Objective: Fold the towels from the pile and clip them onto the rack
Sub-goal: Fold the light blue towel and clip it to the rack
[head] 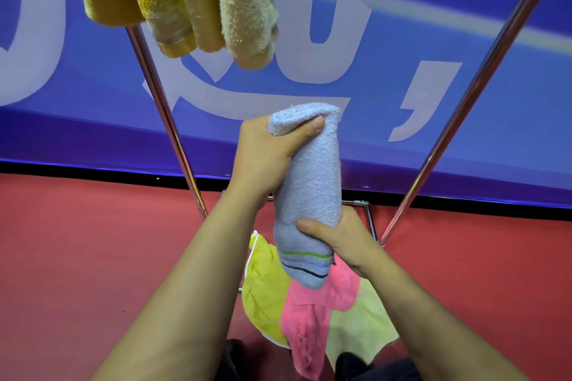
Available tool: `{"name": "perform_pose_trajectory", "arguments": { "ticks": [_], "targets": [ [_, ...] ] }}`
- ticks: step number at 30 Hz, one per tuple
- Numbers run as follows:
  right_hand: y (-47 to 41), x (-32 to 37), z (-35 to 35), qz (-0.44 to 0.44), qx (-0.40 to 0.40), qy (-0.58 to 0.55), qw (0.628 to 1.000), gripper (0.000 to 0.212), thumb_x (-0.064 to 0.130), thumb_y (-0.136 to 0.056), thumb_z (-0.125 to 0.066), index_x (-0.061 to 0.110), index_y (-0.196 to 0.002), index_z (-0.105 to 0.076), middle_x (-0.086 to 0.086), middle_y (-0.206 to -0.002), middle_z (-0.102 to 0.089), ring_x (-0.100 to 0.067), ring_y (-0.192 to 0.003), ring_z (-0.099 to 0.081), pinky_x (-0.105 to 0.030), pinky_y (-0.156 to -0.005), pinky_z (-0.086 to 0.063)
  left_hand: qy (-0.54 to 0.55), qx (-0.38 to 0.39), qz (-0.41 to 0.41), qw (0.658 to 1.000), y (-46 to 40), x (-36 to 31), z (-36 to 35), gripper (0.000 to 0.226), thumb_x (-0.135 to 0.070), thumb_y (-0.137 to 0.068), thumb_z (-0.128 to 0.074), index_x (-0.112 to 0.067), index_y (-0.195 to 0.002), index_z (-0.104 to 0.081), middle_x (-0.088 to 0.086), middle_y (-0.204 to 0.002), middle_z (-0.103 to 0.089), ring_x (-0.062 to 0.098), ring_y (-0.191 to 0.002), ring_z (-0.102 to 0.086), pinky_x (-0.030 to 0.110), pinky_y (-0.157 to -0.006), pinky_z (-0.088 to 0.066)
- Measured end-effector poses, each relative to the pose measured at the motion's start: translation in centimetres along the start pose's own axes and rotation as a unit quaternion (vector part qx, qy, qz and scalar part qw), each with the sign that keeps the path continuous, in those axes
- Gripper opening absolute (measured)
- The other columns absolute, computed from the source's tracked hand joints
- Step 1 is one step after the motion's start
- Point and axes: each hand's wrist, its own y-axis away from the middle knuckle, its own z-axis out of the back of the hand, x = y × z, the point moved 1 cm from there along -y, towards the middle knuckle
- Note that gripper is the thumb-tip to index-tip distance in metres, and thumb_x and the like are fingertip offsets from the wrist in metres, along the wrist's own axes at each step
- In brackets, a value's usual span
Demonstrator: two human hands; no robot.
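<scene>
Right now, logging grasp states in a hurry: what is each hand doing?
Left hand: closed, gripping the top of the folded blue towel.
Right hand: closed, gripping the same towel lower down.

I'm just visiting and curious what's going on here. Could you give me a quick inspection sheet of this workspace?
Surface: red floor, partly covered by the pile.
Job's things: folded light blue towel held upright; yellow towel, pink towel and pale green towel lie piled below; yellow and beige towels hang from above; metal rack legs on both sides.
Clutter: nothing seen.
Grip: left hand grips the blue towel's top; right hand grips it lower down.
Cables: nothing seen.
Surroundings: blue banner with large white letters.
</scene>
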Motion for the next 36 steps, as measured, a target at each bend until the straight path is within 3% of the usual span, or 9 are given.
{"name": "perform_pose_trajectory", "arguments": {
  "ticks": [4, 7, 11, 15, 18, 22, 24, 27, 36],
  "targets": [
    [0.8, 1.7, 0.7, 0.040, 0.060, 0.019, 0.997, 0.060, 0.037, -0.072, -0.087, 0.026, -0.127, -0.065, 0.003, -0.123, -0.073, -0.012, -0.114, -0.068, -0.041, -0.098, -0.053, -0.004, -0.064, 0.031, 0.997, -1.2, 2.1, 2.2, 0.017, -0.022, -0.087, -0.080, -0.020, -0.104, -0.082, -0.005, -0.101, -0.080, 0.014, -0.105, -0.074, 0.034, -0.090, -0.059],
    [1.5, 3.1, 0.7, 0.070, 0.107, 0.031, 0.991, 0.090, 0.025, -0.082, -0.083, 0.039, -0.156, -0.033, 0.022, -0.152, -0.048, -0.001, -0.140, -0.046, -0.033, -0.114, -0.040, -0.002, -0.128, 0.088, 0.988, -1.9, 4.6, 3.7, 0.012, -0.021, -0.085, -0.081, -0.024, -0.096, -0.083, -0.001, -0.099, -0.080, 0.020, -0.104, -0.075, 0.043, -0.095, -0.059],
    [2.4, 5.2, 0.5, 0.095, 0.129, 0.050, 0.986, 0.086, 0.025, -0.090, -0.076, 0.051, -0.154, -0.025, 0.040, -0.150, -0.039, 0.007, -0.140, -0.041, -0.023, -0.114, -0.039, 0.032, -0.146, 0.215, 0.965, -1.8, 8.0, 4.8, 0.028, -0.014, -0.082, -0.084, -0.003, -0.106, -0.075, 0.017, -0.104, -0.077, 0.032, -0.099, -0.075, 0.047, -0.089, -0.062],
    [3.1, 6.3, 0.4, 0.113, 0.141, 0.072, 0.981, 0.036, 0.015, -0.096, -0.068, 0.031, -0.128, -0.070, 0.018, -0.131, -0.068, -0.003, -0.128, -0.059, -0.024, -0.108, -0.043, -0.007, -0.095, 0.276, 0.956, -1.2, 10.3, 5.0, 0.032, -0.011, -0.082, -0.084, 0.003, -0.107, -0.073, 0.020, -0.107, -0.076, 0.029, -0.092, -0.075, 0.041, -0.081, -0.062],
    [3.4, 6.7, 0.5, 0.112, 0.137, 0.046, 0.983, 0.021, 0.018, -0.093, -0.069, 0.030, -0.105, -0.080, 0.009, -0.114, -0.076, -0.009, -0.115, -0.067, -0.025, -0.101, -0.045, -0.061, -0.026, 0.292, 0.954, -0.7, 10.8, 4.9, 0.034, -0.008, -0.080, -0.084, 0.003, -0.110, -0.073, 0.019, -0.107, -0.076, 0.029, -0.095, -0.075, 0.037, -0.079, -0.059],
    [3.4, 7.3, 1.1, 0.085, 0.126, -0.075, 0.985, 0.020, 0.015, -0.085, -0.070, 0.029, -0.094, -0.081, 0.002, -0.107, -0.077, -0.016, -0.106, -0.069, -0.030, -0.094, -0.051, -0.142, 0.057, 0.191, 0.970, 0.0, 8.5, 4.0, 0.042, -0.022, -0.088, -0.080, -0.012, -0.126, -0.068, 0.008, -0.123, -0.072, 0.019, -0.112, -0.070, 0.035, -0.097, -0.055],
    [3.3, 7.5, 1.3, 0.069, 0.118, -0.145, 0.980, 0.018, 0.012, -0.082, -0.072, 0.024, -0.093, -0.080, -0.003, -0.109, -0.076, -0.019, -0.105, -0.070, -0.031, -0.090, -0.054, -0.047, 0.143, 0.180, 0.972, 1.2, 6.6, 3.0, 0.034, -0.033, -0.100, -0.062, -0.012, -0.124, -0.070, 0.008, -0.124, -0.073, 0.020, -0.117, -0.068, 0.034, -0.100, -0.051],
    [3.0, 8.3, 1.8, 0.053, 0.120, -0.234, 0.963, 0.033, 0.020, -0.072, -0.088, 0.021, -0.104, -0.078, -0.008, -0.114, -0.075, -0.022, -0.104, -0.071, -0.032, -0.087, -0.058, 0.123, 0.262, 0.283, 0.915, 3.4, 4.0, 1.6, 0.069, -0.059, -0.099, -0.038, -0.005, -0.129, -0.067, 0.017, -0.127, -0.071, 0.030, -0.123, -0.065, 0.043, -0.108, -0.047],
    [2.4, 8.6, 2.6, 0.036, 0.074, -0.333, 0.939, 0.045, 0.006, -0.086, -0.067, 0.025, -0.127, -0.070, -0.014, -0.116, -0.073, -0.026, -0.100, -0.072, -0.036, -0.082, -0.061, 0.197, 0.295, 0.273, 0.894, 4.4, 4.3, 0.9, 0.090, -0.075, -0.089, -0.030, -0.007, -0.143, -0.054, 0.015, -0.143, -0.061, 0.030, -0.134, -0.057, 0.046, -0.114, -0.042]
  ]
}}
